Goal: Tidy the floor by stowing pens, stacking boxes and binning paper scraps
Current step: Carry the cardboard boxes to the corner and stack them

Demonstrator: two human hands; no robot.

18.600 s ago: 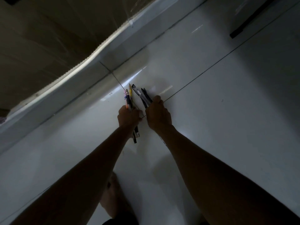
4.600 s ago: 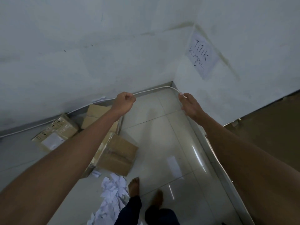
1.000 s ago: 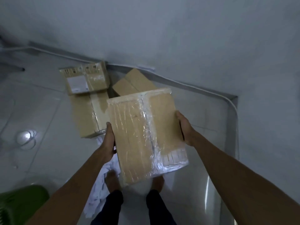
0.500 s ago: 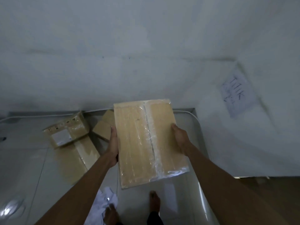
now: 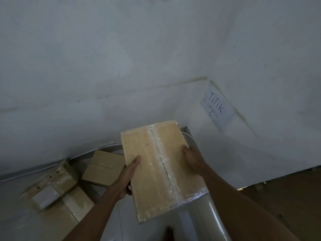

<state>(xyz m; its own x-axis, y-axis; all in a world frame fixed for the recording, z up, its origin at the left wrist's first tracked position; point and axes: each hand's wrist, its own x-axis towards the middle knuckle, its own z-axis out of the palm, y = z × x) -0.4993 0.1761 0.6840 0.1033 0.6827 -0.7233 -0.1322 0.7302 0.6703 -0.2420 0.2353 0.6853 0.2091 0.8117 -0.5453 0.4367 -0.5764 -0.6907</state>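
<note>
**Wrapped box carried toward the signed corner**

Since 0.5 s ago the wrapped box (image 5: 161, 171) has been carried up and to the right. Its far edge now covers the floor (image 5: 107, 223) corner, and the left thumb has come onto its top face.

At 8 o'clock from it, a labelled box (image 5: 50, 186) sits tilted on a flat box (image 5: 73, 213). At 9 o'clock a plain box (image 5: 104, 167) lies close to the wall (image 5: 121, 66). These 3 are probably what is left to stack.

The left hand (image 5: 126, 176) pinches the wrapped box's left edge, thumb on top and fingers underneath, so it carries the weight from below. The box is off the floor, its far end higher in the frame. Its plastic film looks slick, which would explain a grip on both sides. The right hand (image 5: 192, 159) curls round the right edge and steadies it.

Behind the box's far right corner, a white cable (image 5: 189, 136) follows the base of the wall. At 1 o'clock a paper sign (image 5: 217, 108) reading "TITIK KUMPUL" is fixed beside the corner. It likely marks the collecting spot, which would explain the box heading there.
</note>
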